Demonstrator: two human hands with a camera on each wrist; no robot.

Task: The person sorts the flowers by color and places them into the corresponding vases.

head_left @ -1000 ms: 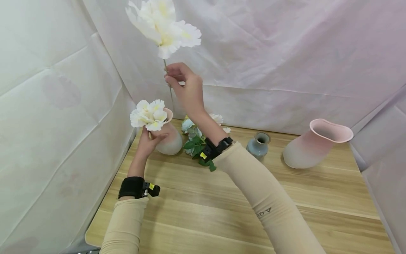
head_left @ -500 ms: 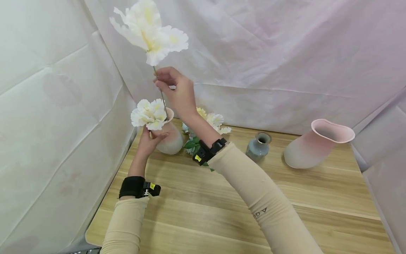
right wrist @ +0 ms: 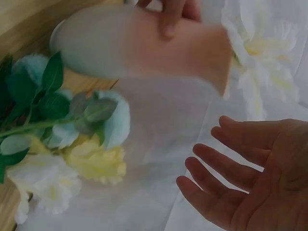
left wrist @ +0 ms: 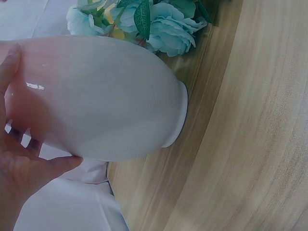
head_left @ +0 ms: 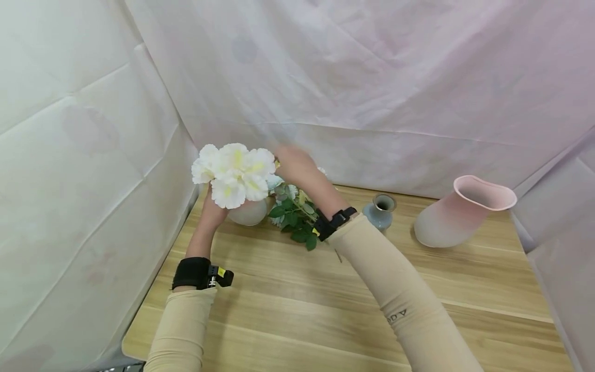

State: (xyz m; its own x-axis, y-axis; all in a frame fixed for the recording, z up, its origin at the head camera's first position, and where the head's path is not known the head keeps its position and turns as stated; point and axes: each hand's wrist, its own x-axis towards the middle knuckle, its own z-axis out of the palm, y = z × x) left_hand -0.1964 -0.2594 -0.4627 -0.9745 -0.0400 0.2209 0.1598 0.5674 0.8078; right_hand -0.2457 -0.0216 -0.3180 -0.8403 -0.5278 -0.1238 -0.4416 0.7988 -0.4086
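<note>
My left hand (head_left: 213,211) holds a pink-to-white vase (left wrist: 106,96) by its upper part, fingers and thumb around it as the left wrist view shows. White flowers (head_left: 237,175) with yellow centres stand in the vase and hide its mouth in the head view. In the right wrist view the blooms (right wrist: 262,53) spread just past the vase's rim. My right hand (right wrist: 245,173) is spread and holds nothing, apart from the vase and flowers. It looks blurred in the head view, to the right of the blooms.
Blue, yellow and white flowers with green leaves (head_left: 297,227) lie on the wooden table (head_left: 288,305) right of the held vase. Farther right stand a small blue-grey vase (head_left: 377,216) and a larger pink-and-white vase (head_left: 446,222). White cloth (head_left: 372,103) hangs behind.
The white flower that my right hand pinched by its stem has gone down into the vase. My right hand has let go and moved down and right. My left hand stays on the vase.
</note>
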